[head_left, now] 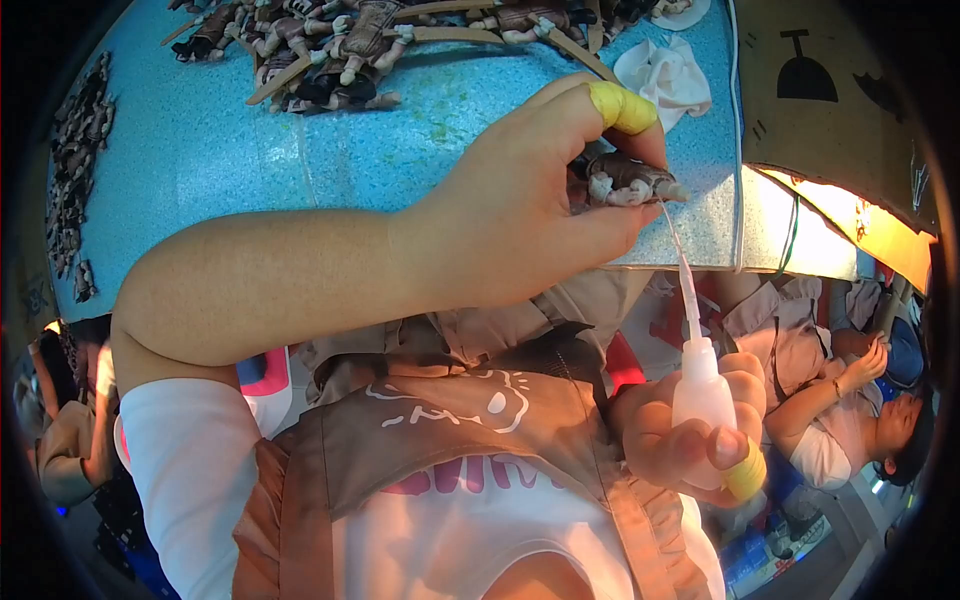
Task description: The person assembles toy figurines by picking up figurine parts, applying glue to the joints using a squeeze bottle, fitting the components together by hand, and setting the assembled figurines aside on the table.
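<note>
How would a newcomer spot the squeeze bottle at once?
Start at the blue table, then drop below its near edge to the right hand. The squeeze bottle it grips is whitish and translucent; unlike the brown figurine in the left hand, it has a long, needle-thin tip.

Downward fisheye (head-worn), close above.

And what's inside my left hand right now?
Your left hand grips a small figurine, brown with pale parts. Part of its brown body and one pale end show; the rest is covered by the hand and can't be seen.
</note>
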{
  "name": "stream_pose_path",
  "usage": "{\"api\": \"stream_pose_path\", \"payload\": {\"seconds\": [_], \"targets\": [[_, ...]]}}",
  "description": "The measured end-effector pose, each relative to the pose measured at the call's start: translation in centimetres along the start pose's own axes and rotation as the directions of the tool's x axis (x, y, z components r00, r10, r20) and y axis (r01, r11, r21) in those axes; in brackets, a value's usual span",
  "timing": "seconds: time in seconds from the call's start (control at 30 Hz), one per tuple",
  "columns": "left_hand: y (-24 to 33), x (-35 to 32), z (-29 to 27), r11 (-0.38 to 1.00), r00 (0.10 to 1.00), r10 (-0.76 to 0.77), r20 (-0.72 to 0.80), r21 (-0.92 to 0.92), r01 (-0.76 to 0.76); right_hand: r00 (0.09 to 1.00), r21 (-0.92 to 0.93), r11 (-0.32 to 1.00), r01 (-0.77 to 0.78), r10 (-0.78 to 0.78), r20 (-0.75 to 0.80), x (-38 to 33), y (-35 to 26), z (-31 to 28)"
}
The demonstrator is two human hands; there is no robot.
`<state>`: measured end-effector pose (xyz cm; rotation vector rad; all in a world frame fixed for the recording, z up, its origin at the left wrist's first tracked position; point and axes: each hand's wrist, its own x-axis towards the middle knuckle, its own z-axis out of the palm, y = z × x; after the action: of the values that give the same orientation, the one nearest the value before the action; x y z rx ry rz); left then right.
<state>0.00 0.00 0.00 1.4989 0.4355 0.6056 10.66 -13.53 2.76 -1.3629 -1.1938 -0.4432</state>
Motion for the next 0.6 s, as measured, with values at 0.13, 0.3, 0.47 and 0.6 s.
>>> {"api": "stream_pose_path", "payload": {"seconds": [0.13,0.3,0.47,0.6], "targets": [[0.1,0.0,0.1,1.0,1.0,0.012,-0.005,-0.014,-0.013,0.95,0.14,0.979,0.149,-0.181,0.256,0.4,0.4,-0.9],[-0.2,0.2,0.3,1.0,1.0,-0.015,0.004,-0.008,0.015,0.95,0.127,0.984,0.121,-0.152,0.274,0.3,0.4,-0.9],[-0.1,0.2,0.1,1.0,1.0,0.024,0.006,0.02,-0.024,0.944,0.158,0.983,0.096,-0.14,0.298,0.4,0.3,-0.6],[-0.2,0.2,0.1,0.999,0.999,0.037,0.0,0.022,-0.037,0.931,0.183,0.979,0.09,-0.148,0.334,0.6,0.4,-0.9]]}}
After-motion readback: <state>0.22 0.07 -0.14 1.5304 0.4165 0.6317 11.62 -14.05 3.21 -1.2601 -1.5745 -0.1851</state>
